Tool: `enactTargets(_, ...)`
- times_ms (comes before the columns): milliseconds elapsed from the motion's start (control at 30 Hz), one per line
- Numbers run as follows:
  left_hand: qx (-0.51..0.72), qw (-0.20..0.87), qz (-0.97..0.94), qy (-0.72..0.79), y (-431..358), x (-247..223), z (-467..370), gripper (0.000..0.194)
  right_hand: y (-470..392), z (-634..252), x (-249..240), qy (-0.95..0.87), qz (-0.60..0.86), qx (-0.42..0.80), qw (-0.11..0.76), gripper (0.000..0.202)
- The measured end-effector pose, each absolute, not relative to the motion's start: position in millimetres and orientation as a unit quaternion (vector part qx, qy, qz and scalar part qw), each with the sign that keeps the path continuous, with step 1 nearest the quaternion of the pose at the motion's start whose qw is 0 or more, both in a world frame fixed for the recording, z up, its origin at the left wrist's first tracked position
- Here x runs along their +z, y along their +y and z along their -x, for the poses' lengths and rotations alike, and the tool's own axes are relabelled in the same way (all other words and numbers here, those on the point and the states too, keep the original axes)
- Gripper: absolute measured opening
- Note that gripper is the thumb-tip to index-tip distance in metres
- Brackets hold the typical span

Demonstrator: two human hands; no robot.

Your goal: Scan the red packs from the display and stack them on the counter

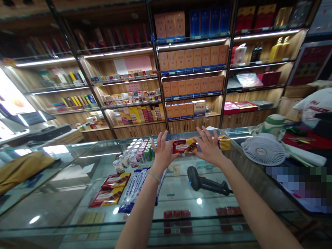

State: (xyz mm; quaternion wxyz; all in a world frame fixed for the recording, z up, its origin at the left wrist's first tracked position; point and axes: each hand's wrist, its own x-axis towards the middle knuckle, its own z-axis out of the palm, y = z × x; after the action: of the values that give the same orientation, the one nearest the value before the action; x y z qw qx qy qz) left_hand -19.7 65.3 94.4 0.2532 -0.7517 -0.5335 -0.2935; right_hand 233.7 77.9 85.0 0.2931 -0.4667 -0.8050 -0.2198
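Observation:
A red and yellow chocolate bar packet [181, 146] is near the far edge of the glass counter, its front facing me. On its left, my left hand [163, 152] has its fingers raised and spread, the thumb close to the packet's end. My right hand [209, 147] is at the other end, also spread, with its thumb by the yellow part. Whether the thumbs touch the wrapper, I cannot tell. Behind the right hand, a row of yellow packets [224, 143] shows partly. A black barcode scanner [204, 183] lies nearer to me, below the right hand.
Several small jars [133, 160] stand left of my left hand. Blue-white long packets [136, 186] and more chocolate packets [107, 197] lie on the left of the glass counter [178, 204]. A white fan [263, 149] is at right; stocked shelves [193, 74] line the wall.

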Motion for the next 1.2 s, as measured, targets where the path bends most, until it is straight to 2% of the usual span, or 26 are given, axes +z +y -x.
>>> enactTargets(433, -0.32, 0.231, 0.74, -0.544, 87.9, 72.2, -6.2, 0.062, 97.0, -253.9, 67.2, -0.794, 0.485, -0.214, 0.298, 0.053)
enactTargets(833, -0.347, 0.219, 0.718, -0.562, 77.3, 51.1, -8.3, 0.064, 92.0, -268.4, 56.8, -0.782, 0.485, -0.166, 0.355, 0.072)
enactTargets(1200, -0.328, 0.208, 0.74, -0.548, 85.1, 40.8, -0.9, 0.065, 94.2, -266.4, 49.5, -0.815, 0.446, -0.093, 0.359, 0.069)
